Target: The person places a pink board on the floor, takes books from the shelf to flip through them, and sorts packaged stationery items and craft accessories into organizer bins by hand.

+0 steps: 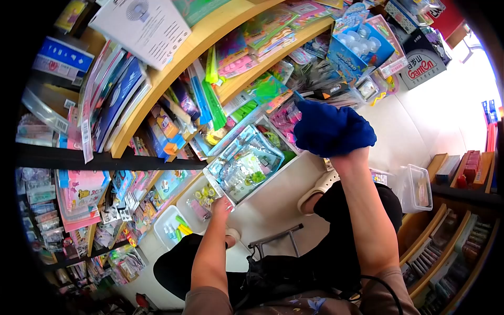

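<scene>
A dark blue cloth (336, 128) is bunched up in my right hand (353, 157), which is raised right of a white bin (262, 186). The cloth covers most of the fingers. My left hand (222, 206) is at the near left corner of that bin, touching or very near its rim; its fingers are too small to make out. Inside the bin lie clear plastic packets (247, 168) with blue edges and green shapes. A second compartment beside them holds green and pink packs.
Curved wooden shelves (184, 58) packed with stationery and toys arch over the bin. Small trays (169, 227) stand at its left. A clear container (415, 189) and wooden racks (438, 252) are at the right. A grey metal frame (276, 239) stands between my legs.
</scene>
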Motion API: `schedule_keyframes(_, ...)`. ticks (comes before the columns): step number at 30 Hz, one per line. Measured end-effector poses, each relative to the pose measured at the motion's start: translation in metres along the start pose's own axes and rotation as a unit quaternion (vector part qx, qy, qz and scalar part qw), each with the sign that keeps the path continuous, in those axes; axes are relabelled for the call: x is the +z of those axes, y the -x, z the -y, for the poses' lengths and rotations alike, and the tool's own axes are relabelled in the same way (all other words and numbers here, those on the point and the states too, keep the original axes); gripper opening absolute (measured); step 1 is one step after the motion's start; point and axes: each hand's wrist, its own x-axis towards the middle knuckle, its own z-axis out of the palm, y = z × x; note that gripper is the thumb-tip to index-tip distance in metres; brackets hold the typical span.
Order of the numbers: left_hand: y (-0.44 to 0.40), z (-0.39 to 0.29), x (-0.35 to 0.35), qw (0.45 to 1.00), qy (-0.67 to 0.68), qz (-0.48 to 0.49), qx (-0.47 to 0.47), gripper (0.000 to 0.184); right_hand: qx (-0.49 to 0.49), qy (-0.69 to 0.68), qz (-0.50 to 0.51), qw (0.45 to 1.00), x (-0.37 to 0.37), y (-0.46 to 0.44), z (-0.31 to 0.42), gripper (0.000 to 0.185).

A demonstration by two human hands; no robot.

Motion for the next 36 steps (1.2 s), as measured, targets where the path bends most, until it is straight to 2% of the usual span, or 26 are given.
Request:
schedule_keyframes(4, 0.007, -0.006, -0.011, 0.998, -0.015, 0.008, 0.063, 0.028, 0.028, 0.028, -0.032, 0.999, 0.005, 0.001, -0.011, 0.023)
schedule_keyframes(7, 0.01, -0.011, 0.007, 0.99, -0.09, -0.015, 0.107, 0.035, 0.038, 0.033, -0.08, 0.996, 0.008, 0.001, -0.021, 0.025)
schedule_keyframes(8, -0.002, -0.008, 0.009, 0.981, -0.146, -0.026, 0.128, 0.05, 0.048, 0.03, -0.08, 0.995, 0.007, 0.0, -0.023, 0.024)
schedule_keyframes(9, -0.014, -0.001, 0.01, 0.95, -0.227, -0.074, 0.2, 0.056, 0.058, 0.028, -0.08, 0.995, 0.006, -0.001, -0.024, 0.023)
schedule_keyframes(11, -0.033, 0.013, 0.013, 0.846, -0.38, -0.164, 0.335, 0.068, 0.064, 0.04, -0.039, 0.996, -0.004, -0.004, -0.024, 0.022)
schedule_keyframes(14, -0.032, -0.003, 0.022, 0.81, -0.428, -0.19, 0.352, 0.081, 0.059, 0.073, -0.038, 0.995, -0.002, -0.002, -0.024, 0.026)
schedule_keyframes(17, -0.049, -0.01, 0.024, 0.812, -0.409, -0.213, 0.357, 0.081, 0.034, 0.124, -0.057, 0.99, -0.01, -0.003, -0.025, 0.03)
schedule_keyframes(18, -0.057, -0.011, 0.024, 0.791, -0.423, -0.239, 0.372, 0.076, 0.032, 0.137, -0.059, 0.988, -0.013, -0.003, -0.025, 0.031)
schedule_keyframes(21, -0.063, -0.027, 0.024, 0.814, -0.397, -0.267, 0.328, 0.066, 0.047, 0.146, -0.041, 0.987, -0.015, -0.004, -0.027, 0.032)
schedule_keyframes(22, -0.065, -0.031, 0.024, 0.824, -0.374, -0.273, 0.325, 0.052, 0.049, 0.157, -0.025, 0.986, -0.016, -0.005, -0.028, 0.033)
schedule_keyframes(25, -0.07, -0.035, 0.025, 0.814, -0.431, -0.262, 0.286, 0.036, 0.059, 0.165, -0.01, 0.985, -0.013, -0.004, -0.033, 0.034)
schedule_keyframes(28, -0.051, -0.043, 0.037, 0.813, -0.417, -0.326, 0.241, 0.028, 0.063, 0.17, -0.036, 0.983, -0.013, -0.002, -0.037, 0.035)
schedule_keyframes(31, -0.022, -0.067, 0.042, 0.827, -0.43, -0.235, 0.276, 0.026, 0.061, 0.183, -0.037, 0.98, -0.016, -0.001, -0.039, 0.035)
schedule_keyframes(32, -0.068, -0.038, 0.03, 0.757, -0.405, -0.244, 0.45, 0.025, 0.06, 0.188, -0.031, 0.98, -0.016, 0.0, -0.04, 0.035)
schedule_keyframes(35, -0.036, -0.048, 0.052, 0.871, -0.274, -0.159, 0.376, 0.023, 0.052, 0.175, -0.112, 0.977, 0.01, 0.007, -0.049, 0.021)
schedule_keyframes(36, -0.031, -0.047, 0.056, 0.883, -0.284, -0.148, 0.342, 0.023, 0.054, 0.172, -0.113, 0.977, 0.01, 0.007, -0.048, 0.021)
